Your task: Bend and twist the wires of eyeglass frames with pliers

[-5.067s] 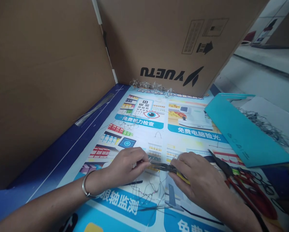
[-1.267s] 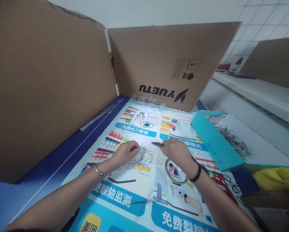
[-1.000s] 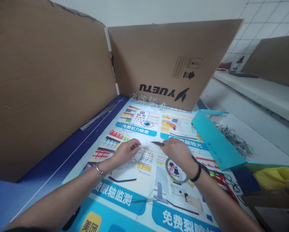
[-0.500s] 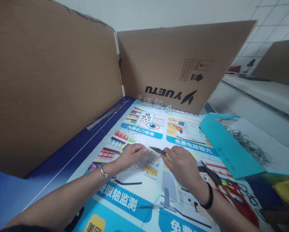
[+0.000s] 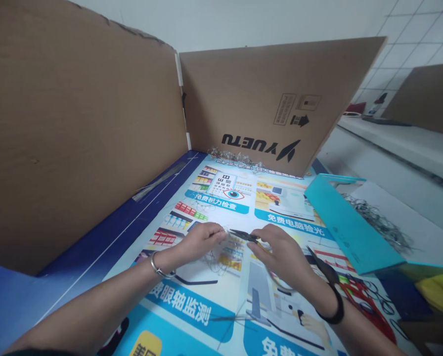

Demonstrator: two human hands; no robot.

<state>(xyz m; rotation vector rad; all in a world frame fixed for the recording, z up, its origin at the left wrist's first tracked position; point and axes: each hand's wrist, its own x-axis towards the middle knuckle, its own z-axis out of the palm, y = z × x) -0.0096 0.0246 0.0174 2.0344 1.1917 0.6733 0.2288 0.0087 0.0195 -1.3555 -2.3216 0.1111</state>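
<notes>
My left hand [image 5: 202, 241] is closed in a pinch on a thin, pale wire piece, whose fine loops [image 5: 218, 262] hang below the fingers. Its exact shape is too fine to make out. In my right hand [image 5: 281, 252] is a pair of long-nose pliers [image 5: 242, 235] with dark jaws and yellowish handles. The jaws point left, slightly parted, with their tips close to my left fingertips. I cannot tell whether they touch the wire. One handle [image 5: 279, 284] swings out below my right palm.
Cardboard panels [image 5: 95, 133] wall the left and back. Clear wire pieces [image 5: 236, 157] are heaped at the back panel's foot. On the right stand a turquoise box [image 5: 355, 227] holding tangled wire [image 5: 379, 222], and a red-handled cutting tool [image 5: 327, 269]. Straight wires [image 5: 158, 183] lie at left.
My right hand has shifted slightly right and loosened, with the thumb lower. The pliers' jaws and handles are further apart. My left hand stays nearly in place, and the wire loops show more clearly.
</notes>
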